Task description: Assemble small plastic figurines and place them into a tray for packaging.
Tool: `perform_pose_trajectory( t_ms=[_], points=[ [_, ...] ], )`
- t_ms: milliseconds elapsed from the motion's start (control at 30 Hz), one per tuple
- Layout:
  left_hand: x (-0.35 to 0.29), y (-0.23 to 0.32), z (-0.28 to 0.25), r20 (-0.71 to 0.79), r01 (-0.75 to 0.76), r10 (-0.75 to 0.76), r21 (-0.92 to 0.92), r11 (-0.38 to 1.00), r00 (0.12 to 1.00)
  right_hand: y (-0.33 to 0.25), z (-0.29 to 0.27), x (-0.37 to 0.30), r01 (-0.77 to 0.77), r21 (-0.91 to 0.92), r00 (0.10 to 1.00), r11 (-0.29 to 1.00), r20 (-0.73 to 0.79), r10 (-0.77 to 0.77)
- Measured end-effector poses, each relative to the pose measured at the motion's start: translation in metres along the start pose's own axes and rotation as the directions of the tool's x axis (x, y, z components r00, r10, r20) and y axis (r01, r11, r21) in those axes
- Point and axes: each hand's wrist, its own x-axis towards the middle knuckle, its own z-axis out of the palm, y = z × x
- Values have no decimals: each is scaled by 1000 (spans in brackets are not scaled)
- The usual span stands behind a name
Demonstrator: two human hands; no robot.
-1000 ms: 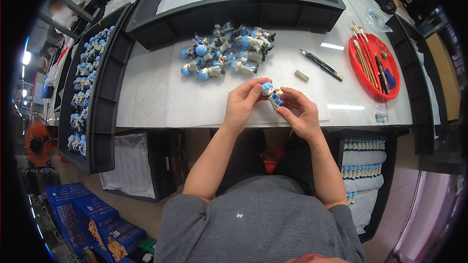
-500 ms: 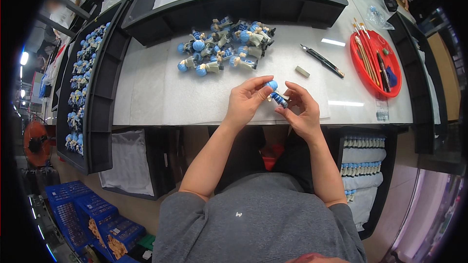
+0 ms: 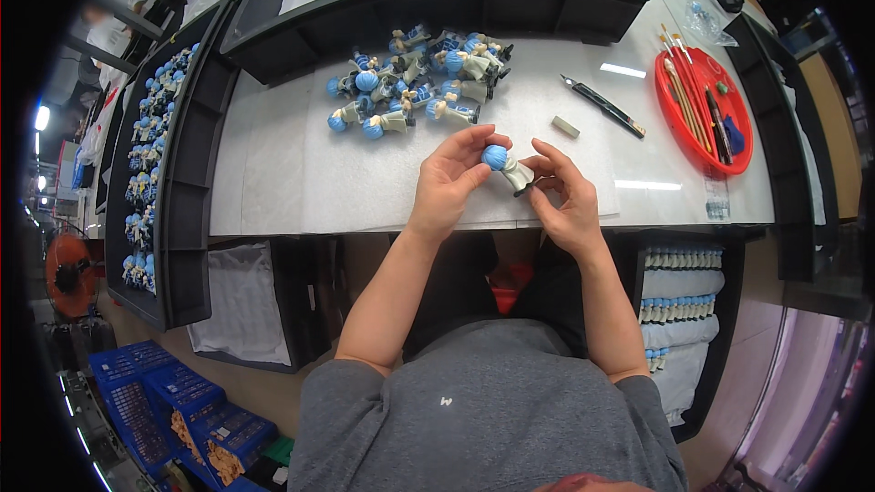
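Note:
Between my hands, above the near part of the white worktop (image 3: 301, 191), is a small figurine (image 3: 511, 172) with a ribbed blue head, a cream-coloured back and dark feet. My left hand (image 3: 444, 187) grips it at the head with thumb and fingers. At the feet end, my right hand (image 3: 572, 207) pinches it between thumb and fingertips. A loose heap of similar figurines (image 3: 392, 100) lies beyond my left hand. Past my right hand are a grey-green block (image 3: 565, 127) and a black pen-like tool (image 3: 603, 106).
A red tray (image 3: 670, 118) of brushes stands at right. Black crates border the worktop: one lined with white at the back (image 3: 437, 14), one holding figurines at left (image 3: 182, 210). Below the edge at right, another crate (image 3: 697, 401) holds rows of figurines.
The figurine has been turned over between my fingers: its blue patterned side faced up before, its cream side does now. My hands have stayed in nearly the same place.

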Motion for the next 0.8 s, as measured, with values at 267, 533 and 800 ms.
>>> perform_pose_trajectory(
  t_ms=[267, 533, 800],
  points=[
    [-4, 3, -3, -25, 24, -23, 25, 999, 999, -1, 2, 0, -9, 54, 1000, 999, 19, 8],
    [-4, -9, 5, -42, -1, 4, 86, 996, 999, -1, -5, -6, -39, -45, 997, 998, -68, 36],
    [-6, -11, 6, 36, -109, 103, 381, 918, 994, -11, -76, -47, 56, -19, 866, 998, -497, -58]
  ],
)
